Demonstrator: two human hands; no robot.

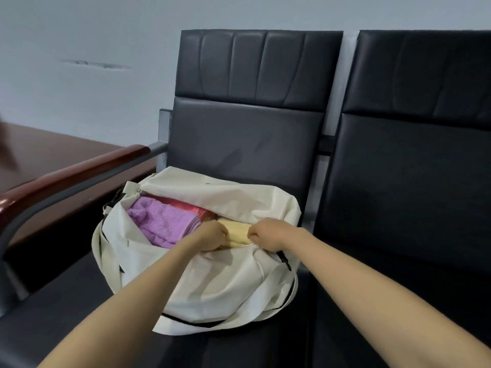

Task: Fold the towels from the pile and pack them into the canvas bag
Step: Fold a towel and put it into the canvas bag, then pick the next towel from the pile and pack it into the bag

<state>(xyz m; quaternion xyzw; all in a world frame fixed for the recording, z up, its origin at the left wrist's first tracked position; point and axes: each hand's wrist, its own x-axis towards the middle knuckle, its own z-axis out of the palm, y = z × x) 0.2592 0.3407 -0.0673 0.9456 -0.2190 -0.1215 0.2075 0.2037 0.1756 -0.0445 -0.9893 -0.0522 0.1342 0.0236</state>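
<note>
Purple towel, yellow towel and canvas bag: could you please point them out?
purple towel (162, 221): head view, middle of its top fold.
yellow towel (237, 232): head view, its bare middle.
canvas bag (225, 282): head view, near side wall.

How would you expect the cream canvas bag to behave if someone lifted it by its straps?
Probably floppy: the canvas bag sags and creases on the chair seat, so it should slump when lifted. Likely light for its bulk: only soft towels show inside, like the purple towel. Being largely unzipped, it might spill contents if tipped.
</note>
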